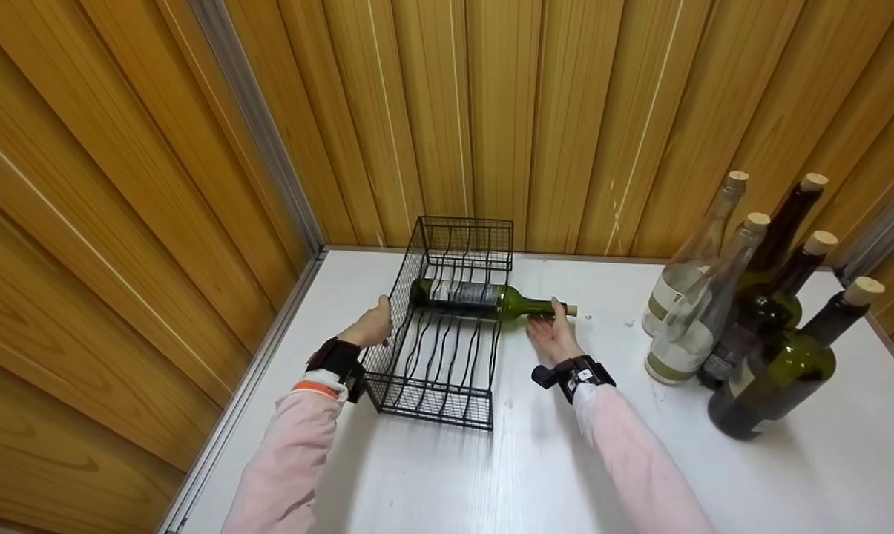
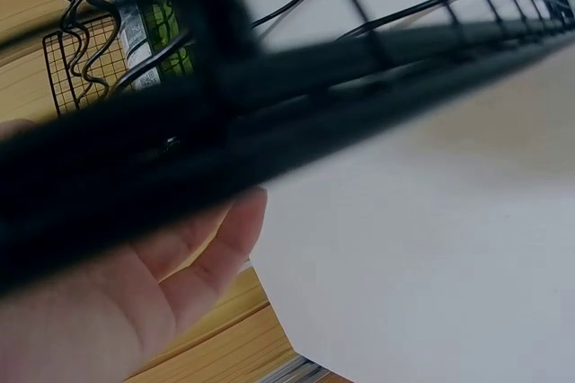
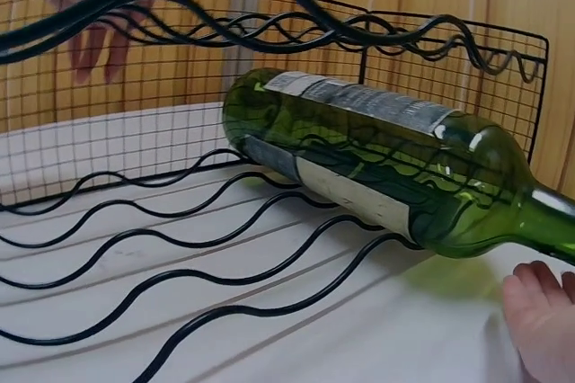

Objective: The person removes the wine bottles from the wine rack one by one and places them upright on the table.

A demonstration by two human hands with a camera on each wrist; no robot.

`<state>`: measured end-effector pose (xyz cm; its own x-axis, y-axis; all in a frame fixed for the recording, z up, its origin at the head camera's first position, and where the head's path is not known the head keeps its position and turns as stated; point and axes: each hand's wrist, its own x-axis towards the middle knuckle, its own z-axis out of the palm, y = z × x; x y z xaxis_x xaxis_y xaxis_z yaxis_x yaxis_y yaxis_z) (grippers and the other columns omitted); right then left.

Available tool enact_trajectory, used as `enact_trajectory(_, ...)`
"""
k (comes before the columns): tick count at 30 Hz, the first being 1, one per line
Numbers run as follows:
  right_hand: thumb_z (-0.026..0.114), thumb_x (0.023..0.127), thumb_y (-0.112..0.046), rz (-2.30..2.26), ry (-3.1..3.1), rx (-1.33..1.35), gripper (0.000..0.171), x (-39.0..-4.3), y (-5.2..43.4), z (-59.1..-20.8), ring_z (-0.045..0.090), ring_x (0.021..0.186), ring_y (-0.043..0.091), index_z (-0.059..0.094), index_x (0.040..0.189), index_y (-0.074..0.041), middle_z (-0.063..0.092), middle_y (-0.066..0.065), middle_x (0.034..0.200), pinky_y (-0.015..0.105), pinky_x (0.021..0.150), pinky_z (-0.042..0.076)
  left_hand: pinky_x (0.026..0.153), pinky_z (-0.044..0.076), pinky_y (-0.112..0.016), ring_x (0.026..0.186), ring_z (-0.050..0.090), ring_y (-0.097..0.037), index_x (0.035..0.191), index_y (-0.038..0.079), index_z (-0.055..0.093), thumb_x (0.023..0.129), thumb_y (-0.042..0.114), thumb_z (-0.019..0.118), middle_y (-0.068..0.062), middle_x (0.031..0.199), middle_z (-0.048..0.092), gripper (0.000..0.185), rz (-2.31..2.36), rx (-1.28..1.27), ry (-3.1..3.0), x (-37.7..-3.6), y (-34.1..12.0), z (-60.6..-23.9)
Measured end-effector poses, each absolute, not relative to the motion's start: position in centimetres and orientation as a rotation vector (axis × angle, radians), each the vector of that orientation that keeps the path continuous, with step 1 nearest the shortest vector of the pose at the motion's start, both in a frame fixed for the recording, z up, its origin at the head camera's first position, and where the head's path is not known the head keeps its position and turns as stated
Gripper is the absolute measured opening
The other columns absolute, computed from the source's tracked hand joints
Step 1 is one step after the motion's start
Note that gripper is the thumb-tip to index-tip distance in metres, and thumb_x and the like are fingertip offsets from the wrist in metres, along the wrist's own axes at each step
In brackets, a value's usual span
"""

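A black wire wine rack (image 1: pixel 439 400) with mesh walls and wavy wires stands on the white table. Across its wavy wires lies a green wine bottle (image 1: pixel 465 294), its base toward the left mesh wall and its corked neck out past the rack's right side. My left hand (image 1: pixel 372 324) holds the rack's left wall at its upper edge; in the left wrist view a dark bar covers part of the fingers (image 2: pixel 235 230). With palm up, my right hand (image 1: pixel 554 335) holds the bottle's neck, thumb over it and fingers below. The label (image 3: pixel 359 102) shows on the bottle's upper side.
Several corked bottles stand upright at the right: clear ones with pale labels (image 1: pixel 680 345) and dark green ones (image 1: pixel 777 374). The white table (image 1: pixel 447 482) meets wood-patterned panels (image 1: pixel 491 126) at the back and a metal frame strip (image 1: pixel 257 356) at the left.
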<state>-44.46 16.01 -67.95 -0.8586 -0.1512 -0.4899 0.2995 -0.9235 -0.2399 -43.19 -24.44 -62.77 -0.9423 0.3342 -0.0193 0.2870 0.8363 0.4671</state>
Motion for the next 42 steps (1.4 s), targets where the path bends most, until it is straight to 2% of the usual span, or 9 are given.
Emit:
enact_trajectory(4,0.060,0.088,-0.025,-2.823,0.308,0.782,0.055,-39.5,14.5,-60.5,0.038,0.119,0.021,0.033,0.129,0.000,0.044,0.015,0.122,0.031,0.099,0.025,0.057,0.044,-0.038,0.048,0.053,-0.019,0.120,-0.009,0.014,0.079,-0.003,0.043,-0.005,0.056,0.053,0.050,0.628,0.578,2.993,-45.9,-25.6,-66.5)
enact_trajectory(7,0.056,0.089,-0.026,-2.815,0.282,0.734,0.050,-37.9,14.1,-58.2,0.036,0.120,0.018,0.034,0.128,-0.003,0.044,0.012,0.121,0.030,0.099,0.025,0.053,0.042,-0.036,0.043,0.050,-0.017,0.120,-0.009,0.013,0.078,-0.002,0.044,-0.004,0.054,0.051,0.052,0.640,0.609,3.007,-47.0,-26.4,-68.2)
enact_trajectory(9,0.054,0.090,-0.027,-2.813,0.287,0.732,0.048,-37.6,13.8,-57.5,0.034,0.121,0.016,0.034,0.128,-0.005,0.042,0.009,0.124,0.030,0.099,0.025,0.058,0.044,-0.037,0.048,0.054,-0.021,0.124,-0.006,0.013,0.083,0.001,0.045,-0.007,0.058,0.055,0.053,0.674,0.548,2.959,-46.3,-26.1,-67.1)
enact_trajectory(15,0.054,0.091,-0.025,-2.830,0.118,0.765,0.037,-38.5,13.5,-57.8,0.035,0.119,0.013,0.039,0.117,-0.005,0.043,0.005,0.120,0.030,0.096,0.029,0.061,0.042,-0.036,0.052,0.055,-0.024,0.119,-0.007,0.015,0.084,0.000,0.040,-0.007,0.060,0.055,0.044,0.689,0.545,2.937,-43.0,-24.7,-63.0)
enact_trajectory(17,0.055,0.091,-0.023,-2.830,0.061,0.761,0.031,-38.7,13.5,-57.8,0.038,0.116,0.013,0.040,0.112,-0.005,0.046,0.005,0.114,0.028,0.096,0.030,0.057,0.040,-0.036,0.048,0.052,-0.021,0.113,-0.008,0.015,0.080,-0.002,0.039,-0.004,0.057,0.052,0.041,0.659,0.591,2.985,-43.3,-24.7,-63.5)
enact_trajectory(24,0.053,0.092,-0.019,-2.808,-0.036,0.750,0.019,-39.3,13.7,-58.2,0.043,0.110,0.013,0.042,0.104,-0.008,0.051,0.006,0.108,0.027,0.095,0.030,0.064,0.042,-0.040,0.045,0.052,-0.017,0.126,-0.001,0.010,0.083,0.000,0.041,0.000,0.053,0.054,0.053,0.685,0.454,2.935,-48.1,-26.5,-69.3)
enact_trajectory(29,0.053,0.091,-0.017,-2.797,0.001,0.772,0.021,-39.2,13.9,-58.1,0.044,0.111,0.014,0.044,0.106,-0.007,0.052,0.010,0.100,0.028,0.094,0.032,0.065,0.043,-0.042,0.050,0.056,-0.024,0.126,-0.002,0.013,0.082,-0.003,0.042,-0.007,0.057,0.056,0.053,0.703,0.411,2.939,-46.0,-25.5,-66.7)
enact_trajectory(36,0.055,0.090,-0.016,-2.838,-0.221,0.786,0.017,-39.3,14.5,-57.8,0.051,0.080,0.016,0.043,0.086,-0.005,0.048,0.007,0.083,0.023,0.085,0.039,0.050,0.043,-0.037,0.048,0.051,-0.025,0.120,-0.007,0.015,0.071,-0.011,0.045,-0.014,0.062,0.051,0.057,0.735,0.479,3.007,-43.1,-23.9,-63.6)
enact_trajectory(42,0.050,0.090,-0.014,-2.961,-0.352,0.845,0.016,-40.6,15.5,-58.6,0.043,0.062,0.018,0.039,0.081,-0.007,0.042,0.005,0.073,0.023,0.066,0.041,0.049,0.046,-0.037,0.045,0.053,-0.025,0.127,-0.004,0.012,0.076,-0.013,0.037,-0.017,0.067,0.055,0.057,0.791,0.305,2.944,-42.9,-23.8,-63.7)
